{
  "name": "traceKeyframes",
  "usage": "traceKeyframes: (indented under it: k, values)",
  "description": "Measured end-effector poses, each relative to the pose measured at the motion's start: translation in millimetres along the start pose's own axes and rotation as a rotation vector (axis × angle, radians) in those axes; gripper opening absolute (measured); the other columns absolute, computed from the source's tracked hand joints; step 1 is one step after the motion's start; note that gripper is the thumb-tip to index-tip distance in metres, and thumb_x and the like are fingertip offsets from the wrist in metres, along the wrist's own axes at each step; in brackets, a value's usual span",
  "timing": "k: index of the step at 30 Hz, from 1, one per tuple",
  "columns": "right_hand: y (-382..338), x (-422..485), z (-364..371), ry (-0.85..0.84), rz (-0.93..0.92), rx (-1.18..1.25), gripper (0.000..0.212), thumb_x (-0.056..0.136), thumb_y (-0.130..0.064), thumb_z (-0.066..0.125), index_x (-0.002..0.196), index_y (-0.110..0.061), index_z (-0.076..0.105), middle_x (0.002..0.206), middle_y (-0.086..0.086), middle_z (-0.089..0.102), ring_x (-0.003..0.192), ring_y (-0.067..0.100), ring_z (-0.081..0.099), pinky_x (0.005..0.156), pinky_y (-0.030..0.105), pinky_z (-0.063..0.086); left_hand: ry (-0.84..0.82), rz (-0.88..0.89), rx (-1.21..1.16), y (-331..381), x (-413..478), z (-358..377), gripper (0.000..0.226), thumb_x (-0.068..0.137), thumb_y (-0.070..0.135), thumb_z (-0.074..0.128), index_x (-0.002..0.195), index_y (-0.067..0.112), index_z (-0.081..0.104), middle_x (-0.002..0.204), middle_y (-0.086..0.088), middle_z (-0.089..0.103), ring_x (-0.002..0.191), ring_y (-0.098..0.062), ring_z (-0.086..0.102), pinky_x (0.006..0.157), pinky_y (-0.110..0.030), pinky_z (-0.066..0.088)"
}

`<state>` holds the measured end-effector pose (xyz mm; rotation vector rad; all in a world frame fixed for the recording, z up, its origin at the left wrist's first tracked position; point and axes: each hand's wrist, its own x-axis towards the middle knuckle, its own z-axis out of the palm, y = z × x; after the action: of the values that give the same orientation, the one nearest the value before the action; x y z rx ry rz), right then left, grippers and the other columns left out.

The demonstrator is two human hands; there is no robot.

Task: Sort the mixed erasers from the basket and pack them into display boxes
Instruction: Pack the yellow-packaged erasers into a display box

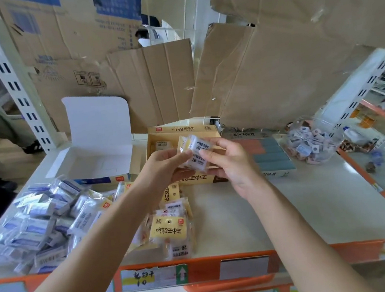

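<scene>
Head view: at the centre of the frame the left hand (164,165) and right hand (234,165) meet. Each grip is closed, fingertips and thumb pinching the wrapped erasers (199,153) marked 2B between them. The erasers are held just above the open yellow display box (182,130), which has one eraser inside. An open white box (100,157) stands at upper left. A pile of blue-and-white erasers (38,225) fills the lower left of the worktop (315,203), yellow-labelled packs (170,229) lie at lower centre, and a clear jar (312,142) sits at right.
</scene>
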<state>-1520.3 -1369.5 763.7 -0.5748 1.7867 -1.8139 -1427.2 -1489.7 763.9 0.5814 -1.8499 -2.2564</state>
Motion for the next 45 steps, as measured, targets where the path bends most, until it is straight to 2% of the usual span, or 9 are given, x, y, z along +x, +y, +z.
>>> traceKeyframes:
  k: [3,7,11,15,18,23,33,40,45]
  values:
    - [0,9,1,0.014,0.007,-0.048,0.025,0.084,-0.006,0.066,0.107,-0.011,0.060,0.091,0.002,0.067,0.072,0.012,0.067,0.062,0.023,0.055,0.110,0.141,0.393,0,7,-14,0.012,0.092,0.024,0.053,0.092,0.022,0.065,0.095,-0.004,0.069,0.092,-0.031,0.064,0.084,-0.041,0.053]
    - [-1,38,-3,0.106,0.069,-0.130,0.034,0.085,-0.006,0.065,0.117,-0.005,0.055,0.097,0.002,0.065,0.076,0.012,0.065,0.055,0.017,0.053,0.352,0.385,1.004,-1,24,-38,0.029,0.094,0.015,0.047,0.121,0.018,0.059,0.115,-0.003,0.054,0.099,-0.018,0.052,0.077,-0.025,0.043]
    - [2,70,0,0.142,0.152,-0.282,0.030,0.085,-0.003,0.065,0.113,-0.004,0.053,0.102,0.006,0.061,0.070,0.009,0.060,0.044,0.010,0.045,0.183,0.178,1.258,-9,45,-56,0.041,0.095,0.019,0.041,0.135,0.013,0.037,0.141,-0.012,0.037,0.130,-0.029,0.033,0.107,-0.046,0.033]
    - [14,98,6,0.098,0.235,-0.474,0.015,0.082,-0.011,0.071,0.092,-0.009,0.061,0.104,0.010,0.068,0.090,0.021,0.065,0.082,0.029,0.053,0.068,0.083,1.339,-14,48,-55,0.051,0.098,0.022,0.031,0.147,0.017,0.016,0.156,-0.003,-0.009,0.143,-0.030,-0.006,0.116,-0.051,0.003]
    - [20,104,8,0.103,0.238,-0.626,0.018,0.083,-0.021,0.070,0.093,-0.009,0.061,0.088,0.002,0.066,0.078,0.015,0.060,0.072,0.024,0.047,0.040,0.049,1.362,-14,48,-54,0.046,0.100,0.023,0.029,0.145,0.028,0.024,0.154,-0.001,-0.021,0.142,-0.029,-0.017,0.113,-0.048,-0.005]
    - [27,104,11,0.132,0.192,-0.789,0.026,0.088,-0.031,0.066,0.093,-0.006,0.064,0.072,0.001,0.057,0.058,0.010,0.048,0.042,0.016,0.032,0.008,0.000,1.350,-12,47,-54,0.045,0.100,0.020,0.027,0.143,0.033,0.030,0.153,0.000,-0.024,0.140,-0.026,-0.022,0.113,-0.049,-0.008]
    - [34,100,14,0.078,0.208,-0.898,0.029,0.085,-0.032,0.067,0.094,-0.005,0.067,0.089,0.017,0.070,0.086,0.034,0.067,0.082,0.047,0.055,0.037,-0.025,1.363,-10,46,-51,0.048,0.099,0.020,0.029,0.141,0.045,0.026,0.154,0.003,-0.021,0.142,-0.026,-0.017,0.114,-0.049,-0.004]
    - [33,96,19,0.056,0.188,-0.989,0.029,0.088,-0.038,0.061,0.098,-0.011,0.065,0.090,0.010,0.071,0.079,0.027,0.067,0.074,0.036,0.053,-0.008,-0.041,1.371,-11,45,-51,0.049,0.100,0.021,0.026,0.141,0.047,0.024,0.153,0.001,-0.024,0.141,-0.029,-0.019,0.113,-0.050,-0.006]
    - [20,78,16,0.105,0.019,-1.087,0.039,0.092,-0.037,0.056,0.124,-0.015,0.056,0.116,0.001,0.063,0.099,0.018,0.058,0.075,0.026,0.042,0.062,0.067,1.378,-8,45,-53,0.052,0.096,0.015,0.037,0.143,0.036,0.029,0.157,0.000,-0.002,0.143,-0.028,-0.011,0.114,-0.055,-0.004]
